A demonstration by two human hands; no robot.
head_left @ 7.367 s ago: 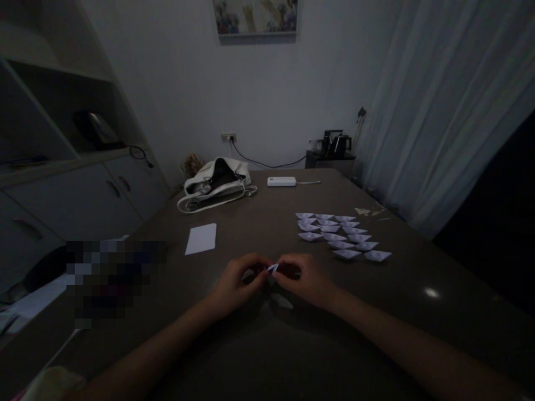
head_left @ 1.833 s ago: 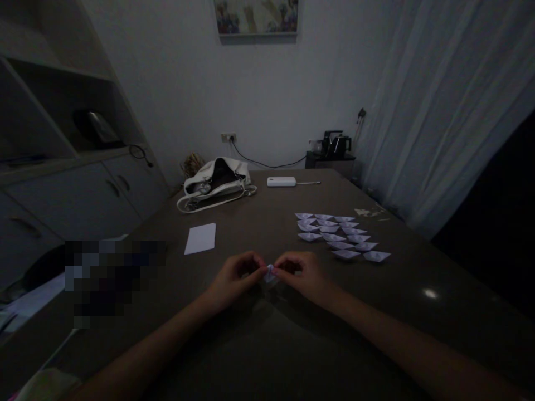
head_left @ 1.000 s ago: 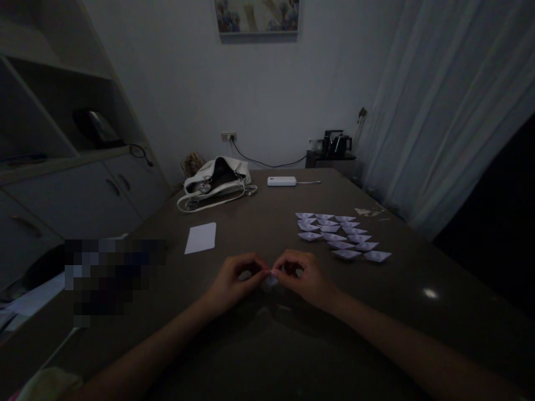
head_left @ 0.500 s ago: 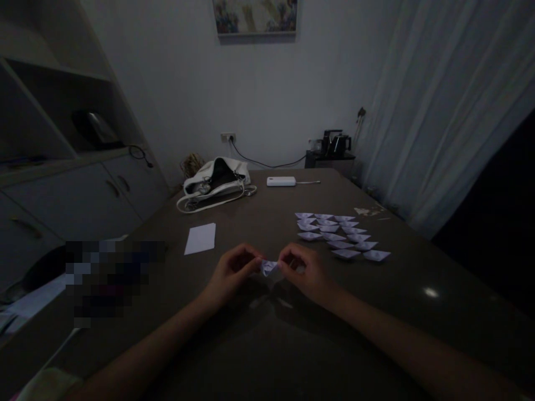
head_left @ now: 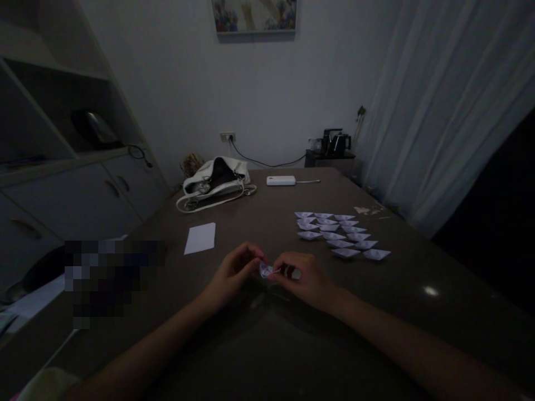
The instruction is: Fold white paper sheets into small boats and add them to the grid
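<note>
A small white paper boat (head_left: 265,270) is held just above the table between my two hands. My left hand (head_left: 237,268) pinches its left end with thumb and fingertips. On the other end, the thumb and fingers of my right hand (head_left: 304,277) close on the paper, covering part of it. To the right, several finished paper boats (head_left: 333,236) stand in rows on the dark table (head_left: 267,356). A stack of white paper sheets (head_left: 200,238) lies beyond my left hand.
A white handbag (head_left: 217,184) lies at the far left of the table. A white power bank (head_left: 281,181) with a short cable sits near the back edge. Paper scraps (head_left: 368,211) lie at the right edge. Blurred items (head_left: 112,275) are at the left.
My right hand has shifted slightly left and its fingers have closed further over the paper boat. The boat now shows less and looks tilted. My left hand has barely moved.
</note>
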